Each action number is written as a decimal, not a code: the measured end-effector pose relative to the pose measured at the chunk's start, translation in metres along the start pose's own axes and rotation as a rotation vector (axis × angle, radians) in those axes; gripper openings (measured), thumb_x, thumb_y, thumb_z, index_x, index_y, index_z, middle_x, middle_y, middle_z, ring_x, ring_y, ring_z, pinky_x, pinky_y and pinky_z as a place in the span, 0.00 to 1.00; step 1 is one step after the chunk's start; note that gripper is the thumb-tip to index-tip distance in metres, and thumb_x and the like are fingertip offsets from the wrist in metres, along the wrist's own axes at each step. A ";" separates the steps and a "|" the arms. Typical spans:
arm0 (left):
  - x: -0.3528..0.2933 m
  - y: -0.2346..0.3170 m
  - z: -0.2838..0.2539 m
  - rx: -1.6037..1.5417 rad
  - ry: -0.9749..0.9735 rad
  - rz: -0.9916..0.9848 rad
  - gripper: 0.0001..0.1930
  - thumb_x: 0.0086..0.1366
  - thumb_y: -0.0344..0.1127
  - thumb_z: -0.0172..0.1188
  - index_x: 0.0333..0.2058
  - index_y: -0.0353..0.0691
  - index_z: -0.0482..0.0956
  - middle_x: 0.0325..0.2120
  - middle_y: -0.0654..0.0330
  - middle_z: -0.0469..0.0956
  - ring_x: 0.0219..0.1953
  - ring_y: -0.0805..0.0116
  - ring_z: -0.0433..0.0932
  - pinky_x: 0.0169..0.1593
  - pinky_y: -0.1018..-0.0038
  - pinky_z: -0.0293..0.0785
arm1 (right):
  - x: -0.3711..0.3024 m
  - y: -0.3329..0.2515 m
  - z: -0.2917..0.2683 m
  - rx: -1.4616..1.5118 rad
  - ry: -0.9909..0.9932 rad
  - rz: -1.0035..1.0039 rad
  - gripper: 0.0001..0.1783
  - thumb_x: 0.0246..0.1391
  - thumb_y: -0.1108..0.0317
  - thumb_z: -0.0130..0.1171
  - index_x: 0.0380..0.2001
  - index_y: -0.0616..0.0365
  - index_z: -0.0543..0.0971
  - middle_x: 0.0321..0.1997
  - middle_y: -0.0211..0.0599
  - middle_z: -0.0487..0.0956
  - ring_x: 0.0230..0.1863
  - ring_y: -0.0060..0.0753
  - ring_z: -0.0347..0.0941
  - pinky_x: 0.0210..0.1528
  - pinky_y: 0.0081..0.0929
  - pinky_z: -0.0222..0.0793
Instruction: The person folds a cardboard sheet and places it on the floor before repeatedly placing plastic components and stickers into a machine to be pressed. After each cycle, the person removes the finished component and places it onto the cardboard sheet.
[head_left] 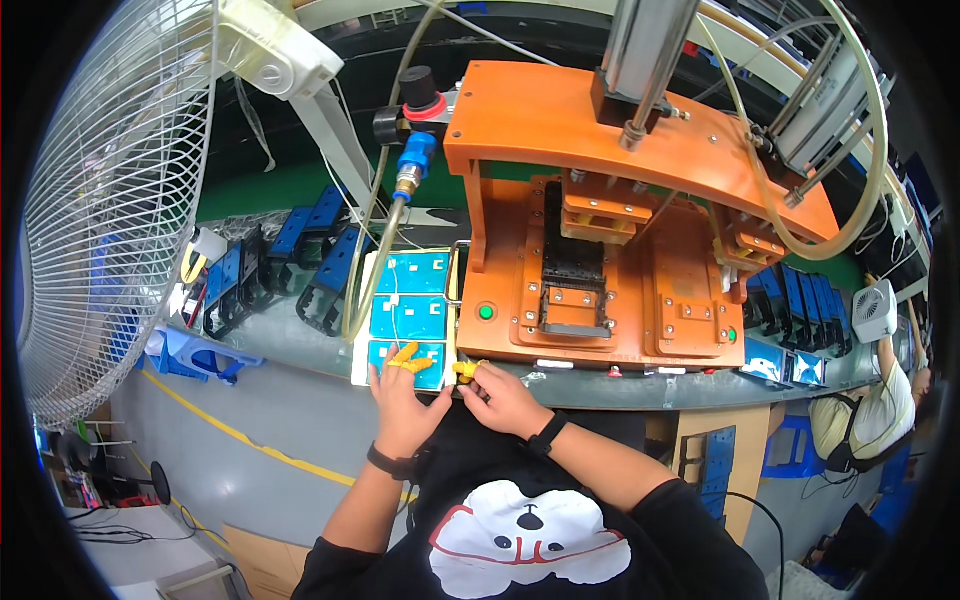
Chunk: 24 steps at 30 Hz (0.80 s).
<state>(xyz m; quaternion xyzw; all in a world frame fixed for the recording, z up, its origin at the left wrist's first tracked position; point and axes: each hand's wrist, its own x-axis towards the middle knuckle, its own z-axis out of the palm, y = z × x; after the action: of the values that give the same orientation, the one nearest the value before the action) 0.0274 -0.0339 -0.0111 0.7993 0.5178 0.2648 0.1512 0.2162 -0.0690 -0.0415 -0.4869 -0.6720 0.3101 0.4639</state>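
My left hand (pixel 402 408) has yellow finger covers and lies over the nearest of three bright blue rectangular sheets (pixel 425 352). Its fingers are stretched apart, touching or just above the sheet. The sheets lie in a row on a pale board (pixel 362 372) left of an orange press (pixel 600 345). My right hand (pixel 508 402), also with yellow-covered fingertips, is at the board's near right corner. Its thumb and fingers are drawn together in a pinch; anything between them is too small to name. A black slotted part (pixel 574 265) sits in the press's left fixture.
A large white fan (pixel 120 210) stands close on the left. Blue-topped black parts (pixel 335 265) stand behind the board, with more (pixel 800 300) right of the press. Air hoses (pixel 385 245) hang beside the sheets. Another person (pixel 865 420) sits at the far right.
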 end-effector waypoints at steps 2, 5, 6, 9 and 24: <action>0.000 0.001 -0.001 -0.038 0.005 -0.013 0.25 0.49 0.37 0.73 0.46 0.40 0.76 0.57 0.54 0.72 0.68 0.46 0.59 0.69 0.41 0.37 | -0.001 -0.002 0.000 -0.003 0.001 -0.003 0.09 0.56 0.70 0.60 0.28 0.62 0.70 0.29 0.45 0.71 0.27 0.50 0.71 0.28 0.42 0.66; 0.002 0.001 -0.003 -0.056 -0.015 -0.030 0.23 0.49 0.36 0.72 0.45 0.41 0.77 0.58 0.53 0.71 0.68 0.47 0.59 0.69 0.40 0.37 | 0.000 -0.002 -0.001 -0.067 -0.003 -0.038 0.09 0.55 0.69 0.60 0.29 0.62 0.71 0.30 0.46 0.71 0.29 0.52 0.72 0.30 0.42 0.67; 0.003 0.000 -0.003 -0.055 -0.018 -0.025 0.23 0.49 0.36 0.72 0.45 0.41 0.77 0.58 0.53 0.71 0.68 0.47 0.59 0.69 0.40 0.37 | 0.000 -0.001 -0.001 -0.126 -0.008 -0.067 0.10 0.55 0.69 0.61 0.29 0.62 0.72 0.29 0.46 0.71 0.30 0.52 0.72 0.31 0.42 0.67; 0.006 -0.002 -0.004 -0.030 -0.014 -0.008 0.20 0.49 0.35 0.72 0.42 0.41 0.78 0.56 0.54 0.73 0.66 0.46 0.62 0.69 0.43 0.41 | -0.001 0.000 0.001 -0.146 -0.003 -0.074 0.10 0.55 0.67 0.61 0.29 0.62 0.72 0.31 0.47 0.71 0.32 0.54 0.71 0.33 0.44 0.68; 0.045 -0.185 -0.171 -0.383 0.591 -0.222 0.13 0.70 0.31 0.58 0.49 0.31 0.75 0.40 0.59 0.80 0.40 0.74 0.76 0.47 0.78 0.72 | -0.006 -0.024 -0.021 -0.148 -0.009 -0.116 0.13 0.54 0.65 0.59 0.36 0.63 0.71 0.33 0.47 0.71 0.38 0.54 0.72 0.40 0.45 0.70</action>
<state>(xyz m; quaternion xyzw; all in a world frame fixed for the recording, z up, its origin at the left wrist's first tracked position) -0.1957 0.0786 0.0447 0.5844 0.5637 0.5584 0.1699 0.2275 -0.0836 -0.0144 -0.4787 -0.7221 0.2343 0.4411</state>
